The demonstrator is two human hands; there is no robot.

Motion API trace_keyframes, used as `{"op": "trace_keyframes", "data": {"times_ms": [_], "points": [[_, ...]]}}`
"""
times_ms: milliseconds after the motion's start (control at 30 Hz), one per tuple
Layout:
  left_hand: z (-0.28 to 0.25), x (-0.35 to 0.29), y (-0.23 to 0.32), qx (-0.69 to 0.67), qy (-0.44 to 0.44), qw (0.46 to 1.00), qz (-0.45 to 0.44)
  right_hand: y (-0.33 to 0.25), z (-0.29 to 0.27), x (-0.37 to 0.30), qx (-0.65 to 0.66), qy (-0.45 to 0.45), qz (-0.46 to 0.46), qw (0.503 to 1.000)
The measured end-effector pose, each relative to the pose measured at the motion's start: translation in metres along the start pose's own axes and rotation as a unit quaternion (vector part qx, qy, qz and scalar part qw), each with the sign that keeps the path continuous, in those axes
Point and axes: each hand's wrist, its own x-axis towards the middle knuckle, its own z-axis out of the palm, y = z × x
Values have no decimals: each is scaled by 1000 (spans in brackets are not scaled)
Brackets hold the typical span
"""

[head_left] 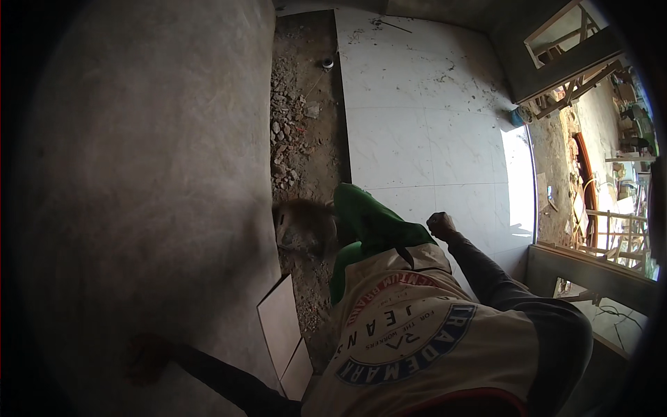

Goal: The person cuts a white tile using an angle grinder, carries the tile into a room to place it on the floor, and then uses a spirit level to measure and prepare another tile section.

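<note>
My right hand hangs beside my green trousers, above the pale floor tiles. Its fingers are curled in, and nothing shows in them. Far to the left, in deep shadow, my left hand is at the grey plastered wall; its fingers are too dark to make out, and I cannot tell whether it touches the wall. Between that wall and my legs sits a rounded, brownish-grey container, dim and partly hidden. Nearer to me, light tiles stand tilted along the wall's foot.
A strip of bare soil and rubble runs between the wall and the laid tiles. A small white round object lies at the strip's edge. Debris dots the far tiles. A blue bucket stands by the bright opening at right, with timber beyond.
</note>
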Motion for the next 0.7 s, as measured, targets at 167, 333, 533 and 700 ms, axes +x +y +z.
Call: {"op": "trace_keyframes", "data": {"times_ms": [167, 333, 533, 700], "points": [[-41, -9, 86, -113, -51, 992, -9, 45, 15, -44, -15, -32, 60, 998], [-158, -95, 208, -392, -425, 816, -1, 181, 48, -94, 17, -10, 139, 990], [-306, -161, 242, -379, -884, 258, -92, 208, 69, -139, 197, -8, 324, 926], [-571, -98, 404, -301, -933, -198, 16, 365, 95, -214, 101, 168, 221, 955]]}}
